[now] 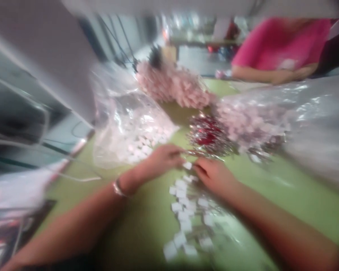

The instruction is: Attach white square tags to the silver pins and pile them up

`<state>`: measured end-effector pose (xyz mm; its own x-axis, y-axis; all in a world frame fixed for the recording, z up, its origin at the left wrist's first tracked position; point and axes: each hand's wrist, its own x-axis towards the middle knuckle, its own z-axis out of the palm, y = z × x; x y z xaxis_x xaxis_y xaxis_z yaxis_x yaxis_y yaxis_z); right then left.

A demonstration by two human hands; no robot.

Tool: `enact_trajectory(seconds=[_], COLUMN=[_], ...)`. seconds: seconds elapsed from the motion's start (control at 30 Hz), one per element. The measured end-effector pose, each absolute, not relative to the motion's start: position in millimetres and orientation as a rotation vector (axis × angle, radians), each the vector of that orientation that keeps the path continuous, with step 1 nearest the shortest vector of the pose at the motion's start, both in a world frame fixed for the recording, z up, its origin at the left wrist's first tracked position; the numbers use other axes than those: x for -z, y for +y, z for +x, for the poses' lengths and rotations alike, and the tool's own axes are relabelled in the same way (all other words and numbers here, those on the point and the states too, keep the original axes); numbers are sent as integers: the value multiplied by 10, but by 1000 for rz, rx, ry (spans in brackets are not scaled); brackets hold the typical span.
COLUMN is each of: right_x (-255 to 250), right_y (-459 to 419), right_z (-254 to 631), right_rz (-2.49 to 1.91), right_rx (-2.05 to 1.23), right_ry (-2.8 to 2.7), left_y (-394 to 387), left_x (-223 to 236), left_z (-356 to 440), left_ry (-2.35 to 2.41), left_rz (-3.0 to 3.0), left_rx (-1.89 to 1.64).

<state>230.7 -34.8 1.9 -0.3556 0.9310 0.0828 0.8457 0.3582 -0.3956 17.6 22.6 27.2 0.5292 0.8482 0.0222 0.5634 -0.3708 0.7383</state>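
While the left hand (161,160) pinches a silvery strand (202,153), the right hand (216,176), its hold unclear, adjoins a white tag (187,165); steadiness seems needed.

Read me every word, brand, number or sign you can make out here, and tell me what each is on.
No text can be read anywhere in this picture.
White tags on the green table: too small and blurred to show any print.
Tag between the left hand and right hand: likewise.
Clear plastic bag: no lettering readable.
Pink shirt: no wording readable.
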Motion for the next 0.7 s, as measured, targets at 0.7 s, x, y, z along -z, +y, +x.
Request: enact_trajectory(seconds=[0.7], right_x=[29], right_y=[-36], right_z=[2367], right_rz=[-1855], right_rx=[36], right_ry=[-2338], left_y=[625], left_x=[-339], left_z=[-244], left_ry=[1798], left_rz=[2492], left_rx=[-305])
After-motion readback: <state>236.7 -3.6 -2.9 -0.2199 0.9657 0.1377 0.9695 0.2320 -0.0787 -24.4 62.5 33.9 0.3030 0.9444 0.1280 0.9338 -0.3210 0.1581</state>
